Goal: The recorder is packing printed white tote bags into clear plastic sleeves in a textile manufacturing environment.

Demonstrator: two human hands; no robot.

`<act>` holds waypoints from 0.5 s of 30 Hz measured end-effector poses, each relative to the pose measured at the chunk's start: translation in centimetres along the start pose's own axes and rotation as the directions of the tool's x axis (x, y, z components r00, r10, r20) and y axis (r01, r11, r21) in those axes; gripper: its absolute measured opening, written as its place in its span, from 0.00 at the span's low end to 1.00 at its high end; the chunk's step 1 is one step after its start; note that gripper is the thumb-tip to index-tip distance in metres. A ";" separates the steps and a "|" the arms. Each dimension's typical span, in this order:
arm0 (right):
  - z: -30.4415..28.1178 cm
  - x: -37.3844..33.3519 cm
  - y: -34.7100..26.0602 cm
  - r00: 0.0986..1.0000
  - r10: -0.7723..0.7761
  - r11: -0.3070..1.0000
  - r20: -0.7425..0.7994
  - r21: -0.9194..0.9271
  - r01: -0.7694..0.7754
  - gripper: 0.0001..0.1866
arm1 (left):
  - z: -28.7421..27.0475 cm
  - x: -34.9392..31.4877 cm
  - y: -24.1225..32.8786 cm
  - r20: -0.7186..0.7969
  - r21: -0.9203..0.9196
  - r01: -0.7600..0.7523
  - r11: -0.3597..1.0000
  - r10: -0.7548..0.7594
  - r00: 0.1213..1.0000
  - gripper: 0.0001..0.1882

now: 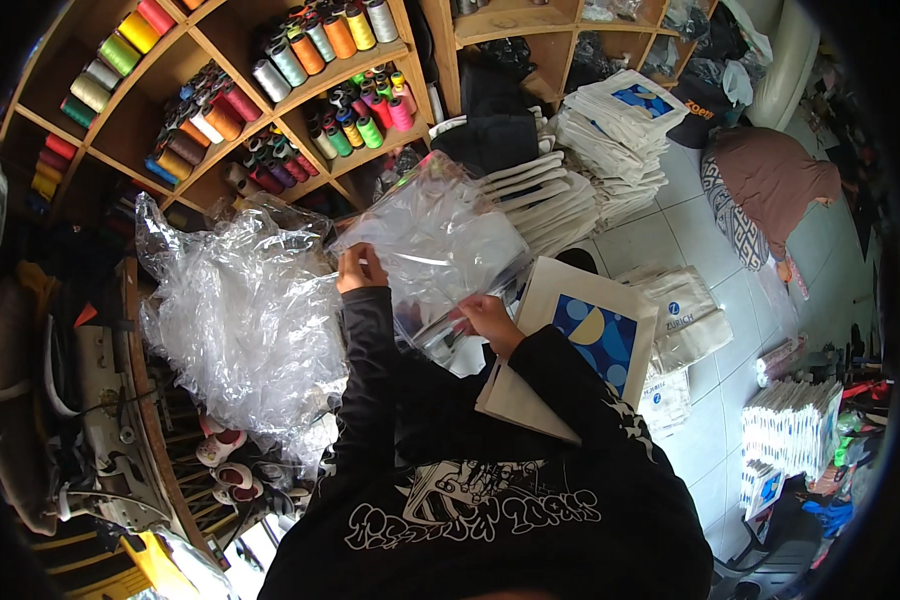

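Note:
In front of me lies a clear plastic bag (440, 235), glossy and flat, spread over what looks like more clear plastic. The bag's left edge is pinched by my left hand (362, 268), its fingers bent. My right hand (488, 322) is closed on the near right edge of the same bag, thumb and fingers together. Beside my right forearm a cream cloth bag (530, 310) with a blue circle print rests against my lap, partly covered by my sleeve. To the left of my left hand is a big heap of crumpled clear plastic bags (245, 320).
Wooden shelves (205, 40) with coloured thread spools stand ahead. Stacks of folded cream cloth bags (610, 150) rise ahead right; others (680, 315) lie on the tiled floor (705, 410). A person (775, 185) bends down at the far right. A sewing machine (110, 400) stands left.

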State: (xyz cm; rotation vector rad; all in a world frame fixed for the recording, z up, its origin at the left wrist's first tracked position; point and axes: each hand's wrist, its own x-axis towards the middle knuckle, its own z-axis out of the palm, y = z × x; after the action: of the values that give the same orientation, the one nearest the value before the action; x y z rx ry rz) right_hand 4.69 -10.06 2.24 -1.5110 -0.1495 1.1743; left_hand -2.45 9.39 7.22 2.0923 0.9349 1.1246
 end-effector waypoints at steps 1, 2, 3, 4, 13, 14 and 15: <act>0.1 -0.7 -1.3 1.000 0.001 1.000 0.007 -0.003 -0.001 0.11 | -0.1 -0.1 0.6 -0.014 0.073 -0.129 0.989 0.130 0.991 0.03; 0.3 -2.0 -3.5 0.989 0.063 0.927 0.132 -0.374 -0.009 0.10 | -0.3 -0.2 1.0 -0.019 0.079 -0.126 0.989 0.127 0.992 0.03; 0.5 -3.5 -5.6 0.962 0.162 0.725 0.220 -0.688 0.035 0.09 | -0.4 -0.4 1.5 0.050 0.054 -0.197 0.979 0.195 0.980 0.04; 1.0 -5.5 -7.1 0.961 0.165 0.723 0.224 -0.690 0.037 0.09 | -0.5 -0.6 2.0 0.118 0.025 -0.265 0.964 0.260 0.958 0.04; 1.9 -0.2 -7.8 0.480 -0.682 -0.214 0.551 -0.779 0.590 0.13 | -2.0 -2.5 6.5 0.298 -0.161 -0.385 0.909 0.417 0.859 0.06; 1.7 0.4 -8.0 0.477 -0.684 -0.217 0.552 -0.778 0.589 0.13 | -2.1 -2.6 6.4 0.295 -0.161 -0.389 0.907 0.421 0.858 0.06; 1.9 0.9 -8.1 0.451 -0.708 -0.285 0.543 -0.804 0.522 0.17 | -2.4 -2.6 6.1 0.285 -0.171 -0.459 0.872 0.490 0.824 0.07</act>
State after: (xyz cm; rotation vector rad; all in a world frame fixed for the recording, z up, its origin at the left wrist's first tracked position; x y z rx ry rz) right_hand 7.77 -5.50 8.54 -2.0518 -1.7637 -0.2460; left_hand -3.69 4.11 11.75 2.4029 0.1945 0.9829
